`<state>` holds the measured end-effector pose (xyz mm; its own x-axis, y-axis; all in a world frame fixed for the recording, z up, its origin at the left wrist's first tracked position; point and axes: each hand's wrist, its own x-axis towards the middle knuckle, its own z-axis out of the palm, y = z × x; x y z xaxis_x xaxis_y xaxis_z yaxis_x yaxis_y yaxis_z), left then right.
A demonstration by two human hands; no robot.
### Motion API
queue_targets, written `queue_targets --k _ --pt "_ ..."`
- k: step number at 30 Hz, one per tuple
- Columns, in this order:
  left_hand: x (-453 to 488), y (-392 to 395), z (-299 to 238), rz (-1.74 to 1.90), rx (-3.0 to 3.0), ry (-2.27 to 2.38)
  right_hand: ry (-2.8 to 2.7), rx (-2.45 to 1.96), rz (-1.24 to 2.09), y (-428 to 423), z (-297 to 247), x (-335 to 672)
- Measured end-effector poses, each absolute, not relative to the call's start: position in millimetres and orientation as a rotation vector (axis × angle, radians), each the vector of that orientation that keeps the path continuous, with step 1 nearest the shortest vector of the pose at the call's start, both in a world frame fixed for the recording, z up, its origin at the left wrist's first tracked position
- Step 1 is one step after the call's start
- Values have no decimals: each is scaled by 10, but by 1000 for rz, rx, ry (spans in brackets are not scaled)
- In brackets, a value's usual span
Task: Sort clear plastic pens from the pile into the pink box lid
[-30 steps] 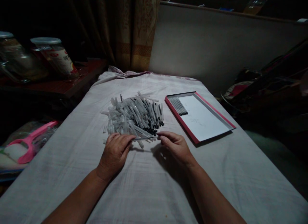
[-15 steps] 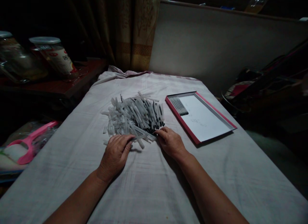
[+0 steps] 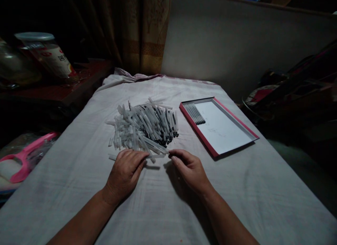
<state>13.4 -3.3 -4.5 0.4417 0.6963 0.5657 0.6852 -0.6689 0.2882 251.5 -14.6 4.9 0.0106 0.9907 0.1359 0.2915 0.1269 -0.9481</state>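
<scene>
My left hand (image 3: 129, 166) is closed, its thumb and fingers pinching a translucent pen barrel (image 3: 159, 156) that points right, just above the cloth. Opposite its tip, my right hand (image 3: 187, 167) is closed in a pinch; a small dark bit shows at the fingertips, too small to name. Just beyond both hands lies a loose pile of clear pen barrels (image 3: 147, 122), with black-ended pieces along its right side. To the right sits a shallow red-edged box (image 3: 198, 135) with a white bottom. A neat row of clear, black-tipped pens (image 3: 194, 113) lies in its far left corner.
A pale checked cloth (image 3: 147, 210) covers the table. At the left, a lidded jar (image 3: 54, 59) stands on a dark red cabinet (image 3: 86, 80), with a pink-handled item (image 3: 26, 155) below. A curtain (image 3: 152, 34) and a pale panel (image 3: 210, 45) stand behind.
My right hand has drawn back from the pile's black-ended pieces toward me and now faces the barrel's tip. My left hand keeps hold of the barrel. The camera view has shifted slightly.
</scene>
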Motion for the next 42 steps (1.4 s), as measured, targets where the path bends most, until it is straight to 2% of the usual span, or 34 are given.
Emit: queue_targets --k 3,25,31,37,42 --pt "152 -53 -46 1017 2659 1255 -1430 -1286 972 -214 28 2422" --pt "181 -61 -40 980 2621 1234 -1712 -1145 612 -221 -33 2377" --pt "193 -90 -24 983 2637 1181 -1849 -1262 537 -217 -25 2419" --pt "200 -88 -13 981 2612 1207 -1780 -1308 679 -239 -8 2425" --pt "196 -81 -21 976 2608 1206 -1804 -1281 638 -234 0 2424"
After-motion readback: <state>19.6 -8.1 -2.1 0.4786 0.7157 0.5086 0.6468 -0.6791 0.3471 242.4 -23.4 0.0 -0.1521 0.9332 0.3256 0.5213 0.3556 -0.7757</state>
